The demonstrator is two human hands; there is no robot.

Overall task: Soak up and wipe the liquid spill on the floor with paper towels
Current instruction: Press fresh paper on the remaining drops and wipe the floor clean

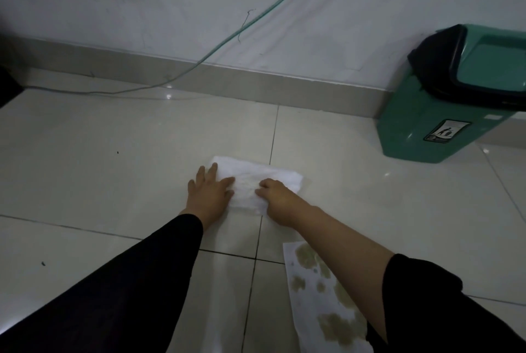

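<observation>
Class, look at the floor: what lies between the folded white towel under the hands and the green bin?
Only bare floor tile and a grout line lie between the towel and the bin, as the head view shows.

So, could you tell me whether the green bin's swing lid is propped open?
No, the green bin by the wall has its swing flap sitting flush in the black lid.

green bin (444,113) cut by right edge, stained towel (321,301) part-hidden under right forearm, bin label unreadable

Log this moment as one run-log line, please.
left hand flat on white paper towel | right hand gripping it | stained towel nearer | green bin by wall
</observation>
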